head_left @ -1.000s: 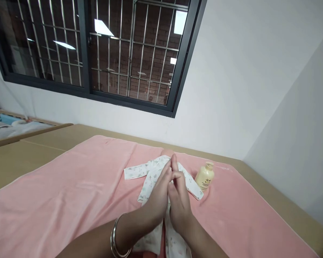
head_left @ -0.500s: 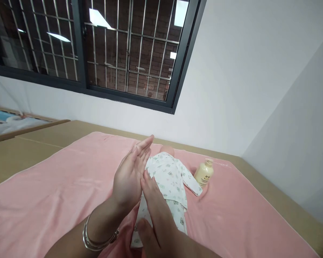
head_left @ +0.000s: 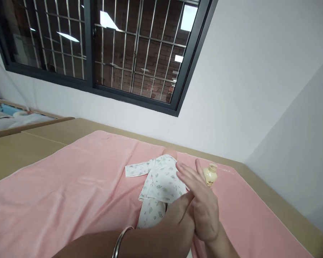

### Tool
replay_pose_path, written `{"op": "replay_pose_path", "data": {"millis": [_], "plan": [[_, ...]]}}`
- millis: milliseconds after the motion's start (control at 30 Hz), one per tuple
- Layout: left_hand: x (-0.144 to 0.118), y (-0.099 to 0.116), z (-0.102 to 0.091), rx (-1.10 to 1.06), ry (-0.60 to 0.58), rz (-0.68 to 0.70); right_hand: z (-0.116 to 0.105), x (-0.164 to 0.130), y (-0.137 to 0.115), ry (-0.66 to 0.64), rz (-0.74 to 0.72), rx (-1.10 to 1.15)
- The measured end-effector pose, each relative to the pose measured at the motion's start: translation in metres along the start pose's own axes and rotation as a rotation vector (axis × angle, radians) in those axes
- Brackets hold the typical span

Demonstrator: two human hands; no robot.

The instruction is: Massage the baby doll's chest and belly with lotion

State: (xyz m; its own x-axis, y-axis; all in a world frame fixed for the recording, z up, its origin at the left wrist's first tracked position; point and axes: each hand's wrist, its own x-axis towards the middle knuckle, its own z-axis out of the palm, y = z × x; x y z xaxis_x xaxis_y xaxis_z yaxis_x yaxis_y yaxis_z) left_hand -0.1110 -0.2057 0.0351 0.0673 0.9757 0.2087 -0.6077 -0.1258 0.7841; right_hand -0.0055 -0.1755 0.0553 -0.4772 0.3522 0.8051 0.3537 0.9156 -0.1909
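- Soft cotton-clad baby doll point(head_left: 158, 182) is lying on pink towel point(head_left: 70, 193); probably light, floppy — support under torso & head.
- R hand point(head_left: 201, 204) is spreading open, L hand point(head_left: 181, 218) pressing against it; both holding nothing.

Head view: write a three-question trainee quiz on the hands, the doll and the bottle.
1. True or false: the doll in printed clothes lies on the pink blanket.
2. Which side of the doll is the cream bottle on? A) window side, B) the person's right, C) the person's left.
3. Fill in: the left hand and right hand are pressed ____ each other, above the doll's right sleeve.

Key
1. True.
2. B; it stands upright on the blanket, partly hidden behind the right hand.
3. Against; both hands are open and hold nothing.
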Motion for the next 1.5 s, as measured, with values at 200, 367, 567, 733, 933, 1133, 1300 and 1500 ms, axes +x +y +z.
{"op": "replay_pose_path", "data": {"millis": [200,367,567,733,933,1133,1300,1500], "plan": [[0.024,0.036,-0.024,0.545,-0.292,0.126,0.004,0.001,0.002,-0.097,0.135,0.05],[0.054,0.056,-0.047,0.584,-0.173,0.19,0.013,0.002,0.001,-0.089,0.229,0.075],[0.073,0.061,-0.054,0.402,0.095,0.265,0.002,0.007,0.016,0.131,0.447,0.086],[0.122,0.018,-0.065,0.407,0.158,0.363,0.01,0.006,0.075,0.242,0.673,-0.058],[0.177,-0.067,-0.099,0.658,0.271,0.326,0.062,-0.016,0.144,-0.197,0.876,-0.29],[0.171,-0.105,-0.118,0.67,0.294,0.411,0.097,-0.019,0.163,-0.337,0.878,-0.371],[0.17,-0.116,-0.125,0.597,0.302,0.517,0.098,-0.033,0.151,-0.554,0.539,-0.351],[0.174,-0.127,-0.133,0.701,0.326,0.563,0.082,-0.065,0.143,-0.608,0.568,-0.35]]}}
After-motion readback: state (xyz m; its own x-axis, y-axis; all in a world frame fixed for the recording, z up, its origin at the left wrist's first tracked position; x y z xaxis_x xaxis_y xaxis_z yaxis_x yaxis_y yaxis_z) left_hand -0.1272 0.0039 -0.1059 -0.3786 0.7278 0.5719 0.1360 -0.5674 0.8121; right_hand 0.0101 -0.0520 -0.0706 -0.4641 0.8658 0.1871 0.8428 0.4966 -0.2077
